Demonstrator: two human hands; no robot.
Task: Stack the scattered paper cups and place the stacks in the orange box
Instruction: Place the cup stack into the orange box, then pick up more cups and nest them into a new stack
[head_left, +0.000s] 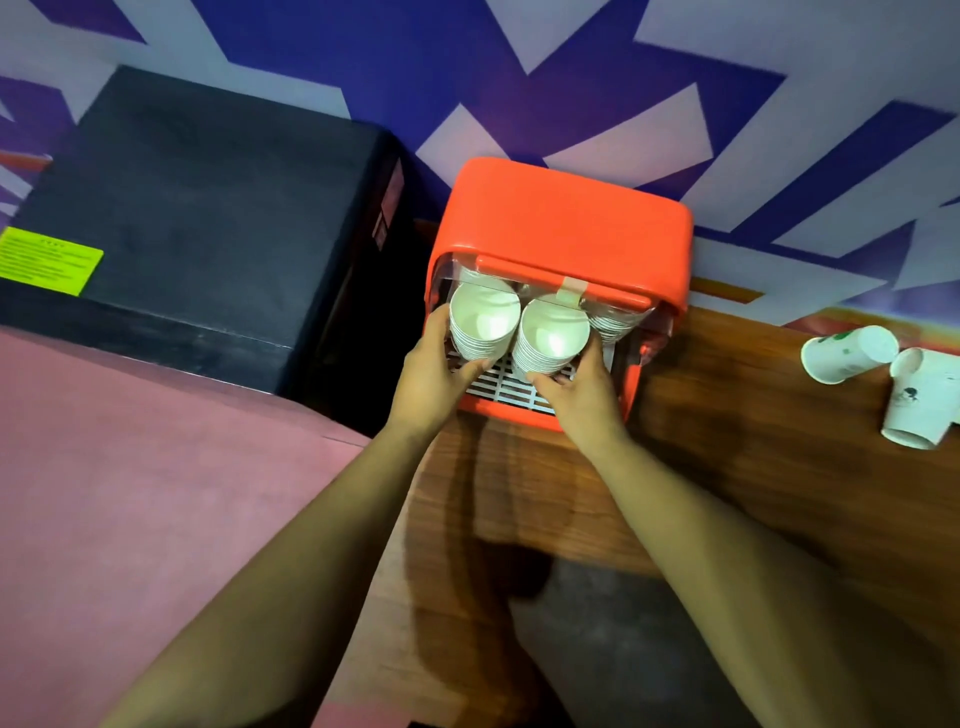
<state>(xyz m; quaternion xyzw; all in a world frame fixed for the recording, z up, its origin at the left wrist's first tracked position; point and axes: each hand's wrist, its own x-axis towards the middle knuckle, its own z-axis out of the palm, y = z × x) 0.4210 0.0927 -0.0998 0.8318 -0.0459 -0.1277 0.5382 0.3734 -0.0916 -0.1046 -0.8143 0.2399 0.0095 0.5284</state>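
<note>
The orange box (563, 226) stands on the wooden table (753, 467) against the wall, its clear front lid raised. Inside, over a white slatted floor, are two stacks of white paper cups. My left hand (434, 374) grips the left stack (483, 325). My right hand (582, 387) grips the right stack (550, 335). A third stack (613, 325) shows behind the clear lid further right. Two loose cups lie on their sides at the table's right end, one (847, 353) next to the other (919, 405).
A large black box (197, 218) with a yellow-green label stands left of the orange box. A pink surface (130, 467) fills the lower left. A blue and white patterned wall runs behind.
</note>
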